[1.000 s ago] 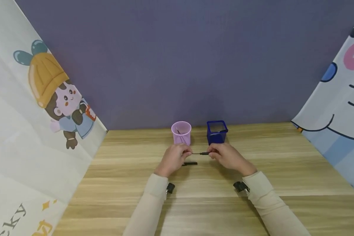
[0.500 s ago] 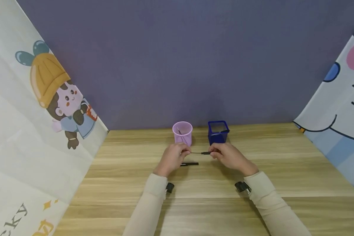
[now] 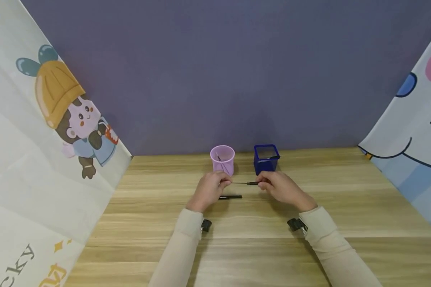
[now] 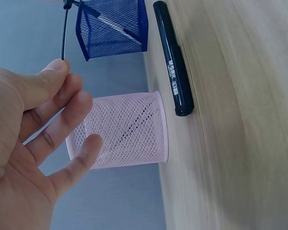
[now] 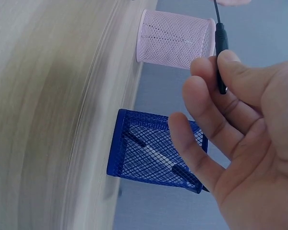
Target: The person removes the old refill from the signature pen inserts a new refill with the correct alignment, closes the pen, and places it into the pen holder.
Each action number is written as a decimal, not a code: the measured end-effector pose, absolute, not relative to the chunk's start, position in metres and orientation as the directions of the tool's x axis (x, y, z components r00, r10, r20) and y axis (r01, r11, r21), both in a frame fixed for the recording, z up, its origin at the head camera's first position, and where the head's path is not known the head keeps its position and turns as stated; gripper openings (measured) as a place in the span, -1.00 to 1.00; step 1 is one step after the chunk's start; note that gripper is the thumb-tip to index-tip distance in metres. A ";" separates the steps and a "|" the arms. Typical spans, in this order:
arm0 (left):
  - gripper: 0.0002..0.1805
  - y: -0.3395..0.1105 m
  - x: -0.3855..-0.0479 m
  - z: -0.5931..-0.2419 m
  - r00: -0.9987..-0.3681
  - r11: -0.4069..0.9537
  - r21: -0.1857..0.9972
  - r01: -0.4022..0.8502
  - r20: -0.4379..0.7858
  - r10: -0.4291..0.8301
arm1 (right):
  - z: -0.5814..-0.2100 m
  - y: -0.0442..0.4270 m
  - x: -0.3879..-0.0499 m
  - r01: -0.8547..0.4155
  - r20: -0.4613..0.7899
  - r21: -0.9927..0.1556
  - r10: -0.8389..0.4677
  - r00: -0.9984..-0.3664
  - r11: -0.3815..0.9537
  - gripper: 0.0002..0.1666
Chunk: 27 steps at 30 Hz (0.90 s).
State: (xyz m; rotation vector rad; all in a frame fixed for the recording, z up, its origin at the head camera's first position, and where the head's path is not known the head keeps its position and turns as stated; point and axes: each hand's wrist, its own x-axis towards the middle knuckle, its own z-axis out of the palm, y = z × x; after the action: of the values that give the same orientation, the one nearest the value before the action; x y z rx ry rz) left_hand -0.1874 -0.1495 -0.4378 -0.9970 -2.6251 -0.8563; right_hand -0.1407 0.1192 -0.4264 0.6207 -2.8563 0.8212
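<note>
A wood-grained table point(image 3: 251, 255) stretches beneath both hands, which are set apart, joined only by what they hold. The left hand point(image 3: 209, 190) pinches with thumb and fingertip; the right hand point(image 3: 281, 188) does likewise. Beyond them stand a round pink mesh cup point(image 4: 129, 132) holding thin dark rods and, to its right, a square blue mesh cup point(image 3: 265, 165) holding a black-and-white pen point(image 5: 156, 154). A thick black marker point(image 4: 175, 62) lies near the left hand. The slim black tool point(image 5: 221, 38) spans the hands, its thin shaft in the left, its handle in the right.
</note>
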 end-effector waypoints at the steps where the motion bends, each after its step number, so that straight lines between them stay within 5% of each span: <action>1: -0.91 -0.150 -0.187 -0.437 -0.751 0.603 0.448 0.661 0.380 0.541 | -0.426 0.119 -0.141 -0.413 0.209 -0.486 -0.356 -0.911 0.770 -0.90; 27: -0.91 -0.152 -0.191 -0.437 -0.759 0.605 0.458 0.651 0.384 0.526 | -0.424 0.128 -0.141 -0.374 0.170 -0.503 -0.335 -0.927 0.779 -0.85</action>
State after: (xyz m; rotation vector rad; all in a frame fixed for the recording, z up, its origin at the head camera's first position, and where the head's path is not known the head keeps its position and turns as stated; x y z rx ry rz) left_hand -0.1910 -0.1524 -0.4365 -0.9751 -2.6218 -0.8744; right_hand -0.1415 0.1278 -0.4237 0.5774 -2.8958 0.8410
